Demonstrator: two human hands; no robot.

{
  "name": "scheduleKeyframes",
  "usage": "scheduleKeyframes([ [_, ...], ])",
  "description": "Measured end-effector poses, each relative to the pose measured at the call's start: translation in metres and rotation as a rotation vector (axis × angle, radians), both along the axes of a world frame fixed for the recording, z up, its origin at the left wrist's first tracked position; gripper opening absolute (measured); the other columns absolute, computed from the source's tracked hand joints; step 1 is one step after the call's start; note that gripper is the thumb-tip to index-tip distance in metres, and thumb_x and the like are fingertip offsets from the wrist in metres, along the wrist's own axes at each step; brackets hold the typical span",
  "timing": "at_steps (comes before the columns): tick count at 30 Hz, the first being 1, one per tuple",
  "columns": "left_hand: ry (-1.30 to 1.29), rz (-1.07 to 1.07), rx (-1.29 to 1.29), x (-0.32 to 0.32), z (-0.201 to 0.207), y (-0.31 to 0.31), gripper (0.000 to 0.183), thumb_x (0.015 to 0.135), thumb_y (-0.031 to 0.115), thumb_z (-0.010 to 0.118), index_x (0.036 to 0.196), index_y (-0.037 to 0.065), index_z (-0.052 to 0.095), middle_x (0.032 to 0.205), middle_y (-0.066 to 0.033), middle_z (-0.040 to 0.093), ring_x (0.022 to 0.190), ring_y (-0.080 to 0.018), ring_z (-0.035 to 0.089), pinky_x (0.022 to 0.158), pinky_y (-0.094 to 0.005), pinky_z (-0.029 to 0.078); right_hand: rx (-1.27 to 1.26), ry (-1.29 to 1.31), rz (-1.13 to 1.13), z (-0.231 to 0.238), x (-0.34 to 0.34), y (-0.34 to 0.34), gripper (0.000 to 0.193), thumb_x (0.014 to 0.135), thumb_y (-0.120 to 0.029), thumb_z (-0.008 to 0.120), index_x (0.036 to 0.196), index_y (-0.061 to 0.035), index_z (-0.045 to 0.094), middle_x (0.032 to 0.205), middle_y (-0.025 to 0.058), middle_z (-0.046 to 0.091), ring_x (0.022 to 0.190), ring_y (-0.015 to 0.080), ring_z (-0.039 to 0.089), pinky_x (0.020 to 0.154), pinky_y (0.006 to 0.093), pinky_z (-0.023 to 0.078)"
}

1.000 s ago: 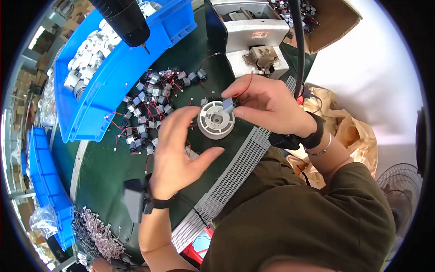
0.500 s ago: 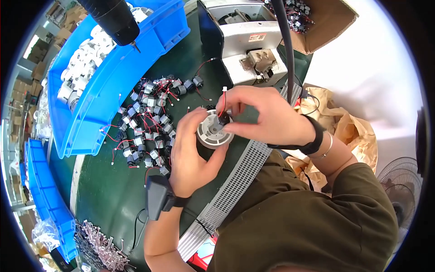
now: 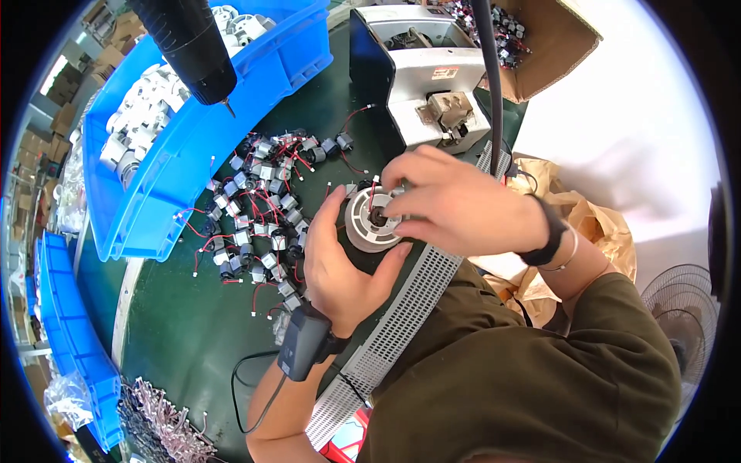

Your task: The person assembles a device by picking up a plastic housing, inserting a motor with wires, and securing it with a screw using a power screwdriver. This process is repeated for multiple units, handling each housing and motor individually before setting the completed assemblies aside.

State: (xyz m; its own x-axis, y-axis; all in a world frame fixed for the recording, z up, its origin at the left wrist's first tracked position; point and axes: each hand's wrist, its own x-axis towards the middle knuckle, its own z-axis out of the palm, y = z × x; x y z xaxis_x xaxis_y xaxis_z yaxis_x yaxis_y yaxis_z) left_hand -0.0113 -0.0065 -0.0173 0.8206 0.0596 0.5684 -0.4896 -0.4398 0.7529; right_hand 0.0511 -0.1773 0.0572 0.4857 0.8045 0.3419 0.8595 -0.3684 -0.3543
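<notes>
My left hand point(image 3: 340, 270) curves around the near left side of a round white plastic housing point(image 3: 360, 236), thumb and fingers gripping its wall. A small motor point(image 3: 378, 217) sits in the housing's central hole, largely in shadow. Its red wire point(image 3: 372, 197) stands up to a small white connector. From the right, my right hand point(image 3: 463, 207) is closed at the housing, its fingertips by the central hole and its thumb on the rim. To the left of my left hand lies a loose pile of small motors point(image 3: 266, 228) with red and black wires.
A blue bin point(image 3: 197, 150) of white plastic parts stands at the far left, beneath a hanging black power screwdriver point(image 3: 202, 62). Beyond my right hand are a grey metal machine point(image 3: 421, 73) and a cardboard box point(image 3: 552, 58) holding motors. Bundled wires point(image 3: 170, 420) lie near left.
The motor has gone down into the housing's centre, and its wire stands lower. My right fingers have shifted from the motor to the housing's right side. The view has moved slightly.
</notes>
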Motion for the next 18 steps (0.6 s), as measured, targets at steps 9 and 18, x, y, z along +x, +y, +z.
scheduleKeyframes([
  [9,-0.148,0.088,0.574,0.001,0.002,0.006,0.033,0.073,0.023,0.069,0.103,0.012,0.062,0.116,-0.0202,0.054,0.102,-0.0359,0.054,0.086,-0.0496,0.041,0.976,0.328,-0.067,0.079,0.07,0.107,0.033,0.082,-0.017,0.065,0.107,0.0017,0.052,0.096,0.0068,0.058,0.086,0.0118,0.056,0.074,0.0245,0.044],
  [18,-0.309,0.178,0.284,0.004,-0.011,-0.009,0.045,0.054,0.024,0.074,0.095,0.011,0.06,0.112,-0.0188,0.053,0.093,-0.0307,0.055,0.079,-0.0428,0.044,0.798,0.822,0.306,0.084,0.08,0.078,0.034,0.088,-0.019,0.055,0.115,0.0021,0.051,0.091,0.0054,0.054,0.082,0.0146,0.051,0.076,0.0297,0.041],
])
